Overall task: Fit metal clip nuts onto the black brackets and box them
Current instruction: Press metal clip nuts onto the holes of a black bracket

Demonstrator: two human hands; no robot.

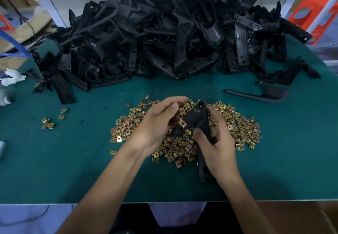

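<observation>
A green mat covers the bench, with a tall heap of black brackets at the back and a spread of brass-coloured clip nuts in the middle. An orange stool and cardboard stand beyond. Over the nuts, the right hand wraps its fingers round one bracket, which carries a fitted clip nut. The left hand curls beside that nut; its own palm hides whether it pinches anything. No box is in view
</observation>
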